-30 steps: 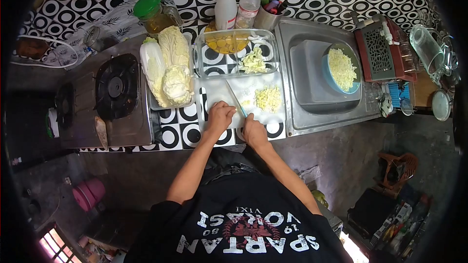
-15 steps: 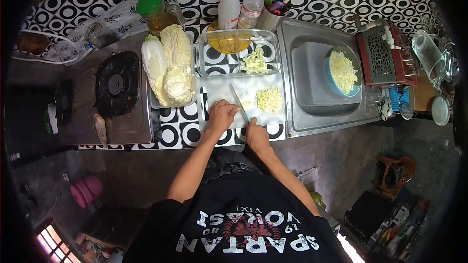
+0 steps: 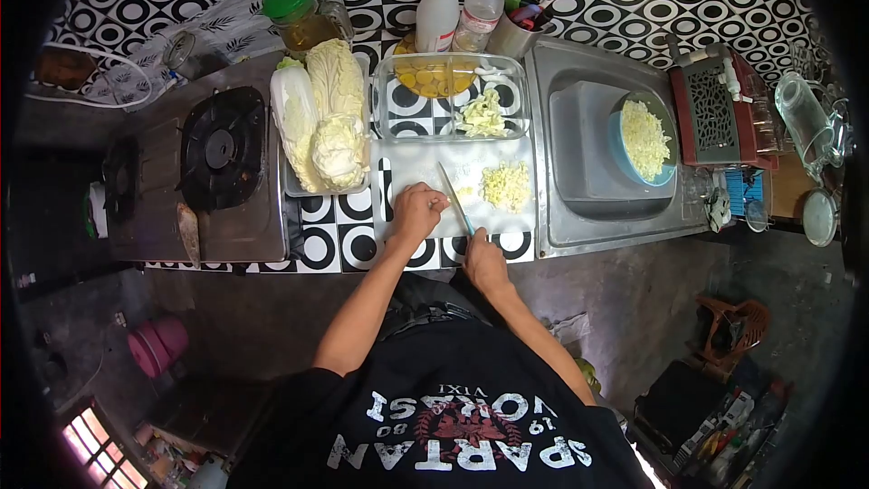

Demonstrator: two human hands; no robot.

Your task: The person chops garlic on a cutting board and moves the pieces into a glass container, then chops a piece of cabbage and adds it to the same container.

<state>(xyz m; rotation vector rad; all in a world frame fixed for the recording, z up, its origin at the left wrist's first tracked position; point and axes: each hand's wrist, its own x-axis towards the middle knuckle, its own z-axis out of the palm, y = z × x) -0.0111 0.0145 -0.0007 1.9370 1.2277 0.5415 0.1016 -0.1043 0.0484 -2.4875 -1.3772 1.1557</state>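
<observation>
My right hand grips the handle of a knife whose blade lies across the white cutting board. My left hand presses down on a piece of cabbage on the board, just left of the blade; the piece is hidden under my fingers. A pile of chopped cabbage sits on the board to the right of the knife.
Whole napa cabbages lie on a tray left of the board. A glass dish holds cabbage pieces behind it. A blue bowl of chopped cabbage stands in the sink. A gas stove is at the left; bottles and a jar line the back wall.
The knife blade has swung from near my left fingers to lie angled over the board. Both hands stay at the board's front edge; the view has shifted slightly.
</observation>
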